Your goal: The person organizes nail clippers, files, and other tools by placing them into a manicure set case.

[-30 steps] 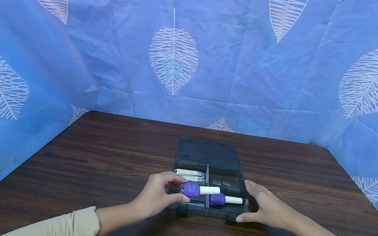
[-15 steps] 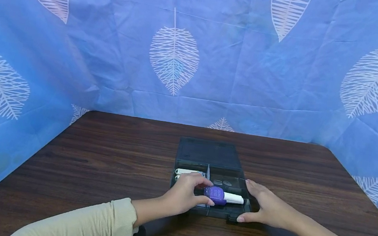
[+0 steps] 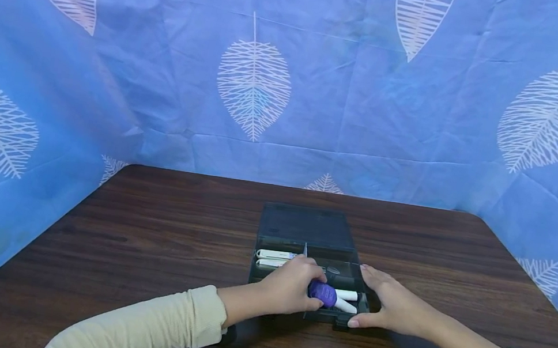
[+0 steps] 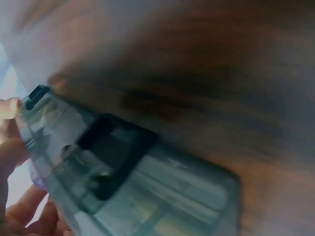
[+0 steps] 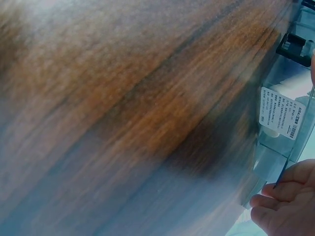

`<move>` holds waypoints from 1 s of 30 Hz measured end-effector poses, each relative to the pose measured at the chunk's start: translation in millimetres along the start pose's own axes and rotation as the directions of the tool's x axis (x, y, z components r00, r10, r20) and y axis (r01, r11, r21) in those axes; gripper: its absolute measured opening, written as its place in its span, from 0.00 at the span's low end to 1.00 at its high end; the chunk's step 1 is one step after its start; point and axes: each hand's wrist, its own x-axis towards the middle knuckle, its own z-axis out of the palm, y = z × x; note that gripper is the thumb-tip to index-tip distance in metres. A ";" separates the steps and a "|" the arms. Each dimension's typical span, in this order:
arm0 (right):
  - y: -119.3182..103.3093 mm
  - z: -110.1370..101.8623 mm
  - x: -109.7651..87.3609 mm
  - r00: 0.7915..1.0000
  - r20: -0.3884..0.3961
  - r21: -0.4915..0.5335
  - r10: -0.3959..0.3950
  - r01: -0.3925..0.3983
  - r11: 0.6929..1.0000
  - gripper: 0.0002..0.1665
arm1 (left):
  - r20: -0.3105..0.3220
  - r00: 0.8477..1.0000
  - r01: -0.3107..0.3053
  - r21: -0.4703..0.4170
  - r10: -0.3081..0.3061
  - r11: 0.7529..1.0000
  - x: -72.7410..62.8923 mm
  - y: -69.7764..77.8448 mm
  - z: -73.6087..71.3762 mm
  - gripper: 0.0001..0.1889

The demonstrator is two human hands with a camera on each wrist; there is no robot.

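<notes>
A dark see-through compartment box (image 3: 319, 316) lies on the table with its lid (image 3: 306, 224) folded back. My left hand (image 3: 291, 286) pinches a purple nail polish bottle (image 3: 323, 294) with a white cap, low in the front right compartment. Beside that cap shows the white cap (image 3: 346, 294) of a second nail polish, its body mostly hidden. My right hand (image 3: 394, 301) holds the box's right end, thumb at the front and fingers along the side. Two pale nail clippers (image 3: 274, 254) lie in the left part, partly covered by my left hand.
A thin divider (image 3: 305, 250) splits the box. Black latches (image 3: 341, 323) stick out at its front. A printed white label (image 5: 283, 113) is on the box in the right wrist view. The dark wooden table (image 3: 172, 230) ends at a blue leaf-patterned cloth (image 3: 311, 85).
My left hand has carried the nail polish rightward from over the left compartment and lowered it beside the other bottle. My right hand stays at the box.
</notes>
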 end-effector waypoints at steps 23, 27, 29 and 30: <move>1.5 -0.5 0.2 1.000 0.007 0.002 0.007 -0.007 1.000 0.65 | 0.056 0.998 0.013 -0.075 -0.008 0.997 2.1 9.6 -9.8 0.08; 1.8 -0.4 -0.9 1.000 0.014 0.014 0.011 -0.011 1.000 0.65 | -0.036 0.999 -0.010 -0.113 0.006 0.994 -6.5 1.9 -17.2 0.10; 2.5 0.0 -1.9 1.000 0.019 0.028 0.013 -0.013 1.000 0.66 | -0.097 0.995 -0.016 -0.126 0.004 0.992 -13.4 -3.1 -21.9 0.11; 2.9 0.1 -2.6 1.000 0.021 0.040 0.014 -0.015 0.999 0.66 | -0.127 0.992 -0.017 -0.127 0.000 0.992 -17.2 -5.8 -24.4 0.12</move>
